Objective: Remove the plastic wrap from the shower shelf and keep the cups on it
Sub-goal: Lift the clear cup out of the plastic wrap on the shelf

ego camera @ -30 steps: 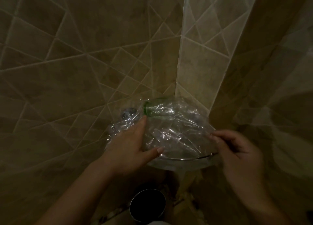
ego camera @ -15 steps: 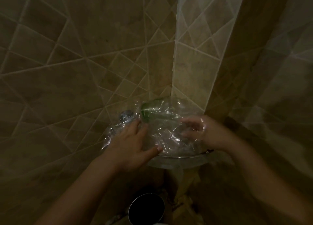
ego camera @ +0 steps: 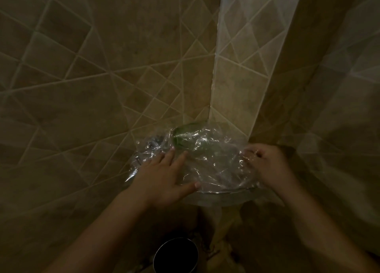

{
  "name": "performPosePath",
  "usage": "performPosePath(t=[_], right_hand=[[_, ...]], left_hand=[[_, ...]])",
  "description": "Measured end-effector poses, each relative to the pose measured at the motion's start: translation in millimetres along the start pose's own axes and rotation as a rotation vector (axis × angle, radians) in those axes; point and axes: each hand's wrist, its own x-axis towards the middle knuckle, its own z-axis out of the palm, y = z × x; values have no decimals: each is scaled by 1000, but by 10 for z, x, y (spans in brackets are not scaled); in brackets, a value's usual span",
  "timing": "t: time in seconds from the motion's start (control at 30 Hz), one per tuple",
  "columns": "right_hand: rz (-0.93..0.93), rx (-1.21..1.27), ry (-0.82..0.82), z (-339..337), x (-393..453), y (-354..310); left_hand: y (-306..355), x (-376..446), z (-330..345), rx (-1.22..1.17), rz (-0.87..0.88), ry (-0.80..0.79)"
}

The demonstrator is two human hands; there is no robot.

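Tan diamond-laid wall tiles (ego camera: 86,91) fill most of the view, meeting at a corner where a paler lit strip of tile runs down to the shower shelf (ego camera: 224,191). The shelf sits in that corner, its curved metal front rim showing just under the hands. Crinkled clear plastic wrap (ego camera: 213,161) lies draped over the whole shelf, glinting in the dim light and hanging a little past the rim on the left side.

The left hand (ego camera: 162,176) lies flat on the left part of the wrap, palm down, fingers spread fairly wide and pointing toward the corner, thumb stretched out along the front edge near the rim. The right hand (ego camera: 267,161) is at the right end of the shelf, fingers curled in and pinched on a bunched edge of the wrap; the grip is slightly blurred.

Under the wrap at the back, close to the corner, a green cup (ego camera: 181,135) shows through; it seems to be tilted, though the film makes that hard to judge. Far below the shelf, at the bottom of the view, stands a dark round metal cup (ego camera: 175,256), open end up, well apart from the shelf
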Motion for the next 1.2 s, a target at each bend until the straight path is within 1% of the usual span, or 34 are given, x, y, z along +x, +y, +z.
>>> performPosePath(t=[0.1,0.17,0.23,0.3,0.37,0.43,0.47,0.5,0.53,0.6,0.67,0.7,0.77,0.83,0.9,0.93,1.0,1.1,1.2], right_hand=[[-8,-40,128,-244,-77,-70],[7,-80,155,-466,-137,-154],[10,-118,172,-716,-212,-264],[15,-60,167,-932,-316,-451],[-9,-5,146,-1052,-423,-666],[-33,-5,105,-1049,-493,-858],[-38,-16,68,-995,-512,-946],[-40,-25,12,-914,-527,-1040],[-36,-27,-57,-814,-531,-1122],[-3,-22,-176,-598,-530,-1233],[22,-45,-215,-398,-509,-1256],[20,-79,-212,-316,-496,-1258],[8,-136,-184,-214,-482,-1243],[-36,-157,-165,-176,-481,-1251],[-142,-259,-209,-134,-486,-1318],[-191,-329,-245,-106,-468,-1368],[-256,-454,-286,-62,-354,-1480],[-335,-568,-244,-106,-17,-1634],[-296,-607,-272,-158,287,-1757]], left_hand=[[-16,2,4,-1,9,5],[-18,-3,-18,-20,16,14],[-10,-34,-71,-83,36,55],[44,-98,-175,-218,68,145],[153,-189,-316,-321,116,302],[326,-295,-481,-387,232,500],[435,-358,-569,-441,304,562],[547,-425,-653,-501,374,586],[647,-484,-721,-564,436,576],[796,-563,-789,-673,523,499],[859,-600,-775,-769,564,448],[854,-603,-746,-812,567,453],[782,-589,-675,-906,543,485],[668,-548,-604,-1095,474,469],[569,-457,-567,-1270,396,444],[534,-392,-577,-1305,372,445],[492,-236,-664,-1280,360,467],[462,40,-897,-1224,402,436],[410,288,-1038,-1181,440,444]])
